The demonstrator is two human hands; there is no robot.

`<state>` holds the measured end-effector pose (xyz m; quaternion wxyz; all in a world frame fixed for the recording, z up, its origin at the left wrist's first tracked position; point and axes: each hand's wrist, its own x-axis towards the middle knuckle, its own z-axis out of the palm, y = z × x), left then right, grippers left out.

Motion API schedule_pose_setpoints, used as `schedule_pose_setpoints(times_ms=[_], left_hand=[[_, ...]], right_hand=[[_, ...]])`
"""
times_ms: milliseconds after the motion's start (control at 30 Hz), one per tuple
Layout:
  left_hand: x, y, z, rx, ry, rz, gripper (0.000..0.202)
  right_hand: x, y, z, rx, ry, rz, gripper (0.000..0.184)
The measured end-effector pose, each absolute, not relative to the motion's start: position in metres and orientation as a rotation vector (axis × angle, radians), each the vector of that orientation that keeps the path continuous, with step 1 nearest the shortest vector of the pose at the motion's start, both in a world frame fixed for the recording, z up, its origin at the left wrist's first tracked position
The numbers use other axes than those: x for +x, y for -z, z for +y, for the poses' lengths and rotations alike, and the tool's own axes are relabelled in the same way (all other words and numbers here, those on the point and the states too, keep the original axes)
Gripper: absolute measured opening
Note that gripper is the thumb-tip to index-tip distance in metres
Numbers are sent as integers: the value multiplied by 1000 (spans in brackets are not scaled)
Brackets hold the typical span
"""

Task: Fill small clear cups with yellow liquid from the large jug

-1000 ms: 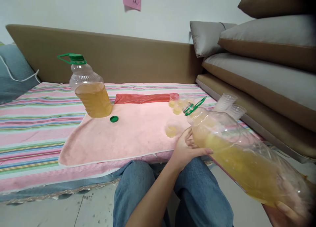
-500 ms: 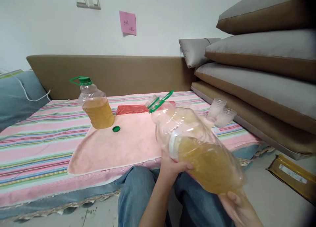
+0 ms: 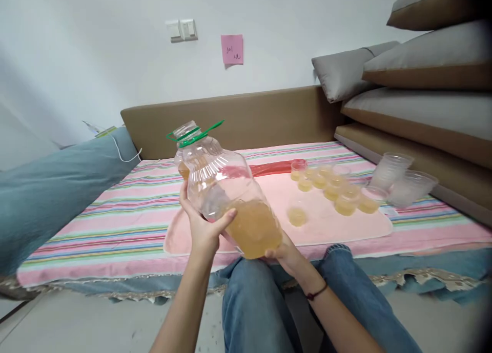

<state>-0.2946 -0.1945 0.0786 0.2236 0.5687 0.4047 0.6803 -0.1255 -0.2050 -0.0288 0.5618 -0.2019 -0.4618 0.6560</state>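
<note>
A large clear plastic jug [image 3: 253, 225] with amber liquid in its lower part is held tilted above the bed, its uncapped neck pointing up and left. A green carry handle rings that neck. My left hand [image 3: 203, 225] grips the jug's side near the middle, thumb across the front. Under the base, my right hand [image 3: 282, 253] supports the jug's lower end. Behind the held jug, a second jug [image 3: 183, 171] is mostly hidden. Several small clear cups of amber liquid [image 3: 346, 202] stand to the right, and a lone filled cup [image 3: 297, 216] sits nearer.
Stacks of clear cups [image 3: 392, 171] lie at the right beside piled grey-brown cushions [image 3: 418, 107]. A red plastic bag [image 3: 274, 167] lies behind the pink cloth [image 3: 246, 245]. A blue bolster [image 3: 77, 184] is at the left.
The jug and both my hands have moved left, and the jug is tipped more upright. My view has turned, bringing the filled cups into sight. The second jug is now largely covered.
</note>
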Motion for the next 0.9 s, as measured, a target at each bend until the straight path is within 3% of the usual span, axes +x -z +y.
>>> schedule_pose_setpoints(times_ms=[200,400,500,767,900], left_hand=[[-339,-80,-161,1650,-1740,1229,127],[-376,-69,-131,1739,-1598,1293,130],[-394,-67,-117,1787,-1566,1292,132],[-441,-68,-97,1743,-1272,1268,126],[-444,-72,-100,1676,-1210,1316,127]], right_hand=[[-174,48,-140,-581,-1253,-1290,116],[-213,40,-113,-657,-1094,-1481,83],[-228,37,-108,-762,-936,-1555,78],[-259,56,-110,-1033,-594,-1573,113],[-257,55,-117,-1027,-560,-1620,120]])
